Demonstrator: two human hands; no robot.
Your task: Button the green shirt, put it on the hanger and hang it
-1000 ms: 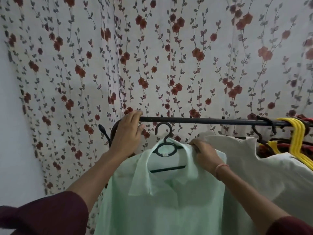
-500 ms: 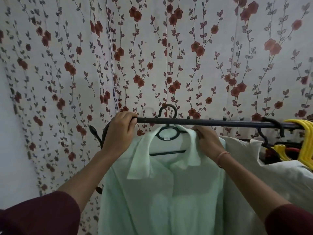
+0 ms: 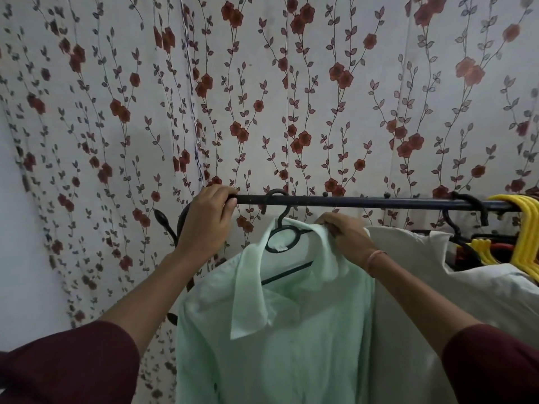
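The hook of the black hanger (image 3: 280,249), which was hanging under the rail (image 3: 364,202) a second ago, is now sitting looped over it, and the green shirt (image 3: 277,330) has come up with it. I am gripping the rail's left end with my left hand (image 3: 208,221), fingers curled over the bar, steadying it. My right hand (image 3: 347,237) is pinching the shirt's collar just below the rail, to the right of the hook; whether my fingers are also catching the hanger's shoulder under the cloth, I cannot tell.

The shirt is hanging straight down below the rail, between my two forearms. A white garment (image 3: 437,287) is touching it further right along the rail, and yellow hangers (image 3: 522,228) are bunching at the rail's far right end. A floral curtain (image 3: 291,97) is hanging behind the rail.

The shirt is looking light, thin and soft, so I am judging that it is going to slide and sag on the hanger rather than hold any shape. The firm places to take it are the collar band and the shoulder seams where the hanger is backing the cloth. Tugging the loose front could pull it askew or off one shoulder.

It is pale mint green, slightly sheer, with the hanger's crossbar showing through the open neck. The left collar point is drooping long and flat down the front. The front is appearing closed below the collar, though the buttons themselves are too faint to make out.
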